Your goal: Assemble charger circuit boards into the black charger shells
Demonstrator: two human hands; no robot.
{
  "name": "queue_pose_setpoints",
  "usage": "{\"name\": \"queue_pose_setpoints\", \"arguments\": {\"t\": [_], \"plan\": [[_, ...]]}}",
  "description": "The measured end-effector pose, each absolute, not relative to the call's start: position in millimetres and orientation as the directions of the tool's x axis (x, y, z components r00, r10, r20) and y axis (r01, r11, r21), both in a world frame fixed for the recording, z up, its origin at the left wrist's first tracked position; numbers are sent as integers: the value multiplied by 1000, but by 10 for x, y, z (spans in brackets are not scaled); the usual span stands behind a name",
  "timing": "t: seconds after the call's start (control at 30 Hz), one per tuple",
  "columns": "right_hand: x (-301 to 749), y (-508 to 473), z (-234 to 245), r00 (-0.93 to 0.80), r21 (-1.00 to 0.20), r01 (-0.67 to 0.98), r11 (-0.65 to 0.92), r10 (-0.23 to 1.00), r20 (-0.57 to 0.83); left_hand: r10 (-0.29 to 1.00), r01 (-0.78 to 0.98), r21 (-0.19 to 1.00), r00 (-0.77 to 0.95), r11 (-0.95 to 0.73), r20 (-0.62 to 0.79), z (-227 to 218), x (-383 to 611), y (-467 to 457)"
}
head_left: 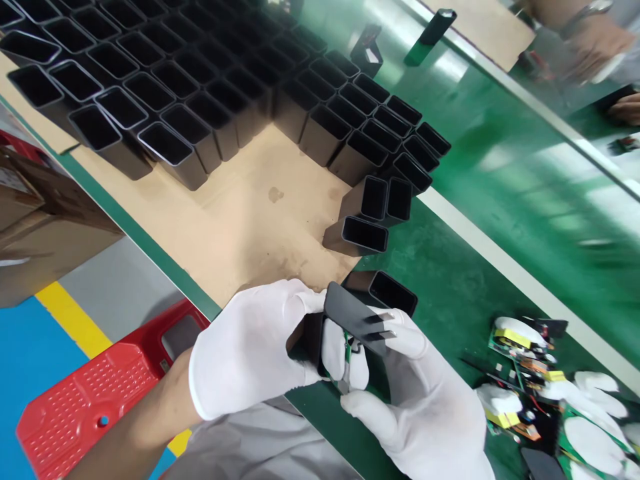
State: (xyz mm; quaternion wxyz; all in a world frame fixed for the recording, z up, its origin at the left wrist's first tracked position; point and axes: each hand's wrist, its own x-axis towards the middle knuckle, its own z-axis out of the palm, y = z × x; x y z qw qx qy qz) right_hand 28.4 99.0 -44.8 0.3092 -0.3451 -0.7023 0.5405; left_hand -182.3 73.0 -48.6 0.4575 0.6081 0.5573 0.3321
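Both my hands wear white gloves and meet at the bottom centre. My left hand (255,347) is wrapped round a black rectangular plastic housing (307,340). My right hand (425,393) grips a black plug cover with metal prongs (357,317), which sits tilted at the housing's mouth. A green circuit board (347,357) shows between the cover and the housing. An empty black housing (387,291) lies on the green belt just behind my hands.
Several open black housings (200,93) stand in rows on a cardboard sheet (250,220). Circuit boards with white and yellow parts (530,387) lie at the right. Another person's hand (595,40) is at the top right. A red stool (100,393) stands below left.
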Motion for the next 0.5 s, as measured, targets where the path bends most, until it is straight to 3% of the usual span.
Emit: {"name": "queue_pose_setpoints", "arguments": {"t": [0.23,0.5], "plan": [[325,990,-560,-576,-880,326,345,811,104,979,399,916,160,53,-126,-528,-1830,719],[248,961,-562,-576,-883,341,322,814,74,984,422,901,87,103,-153,-572,-1836,676]]}}
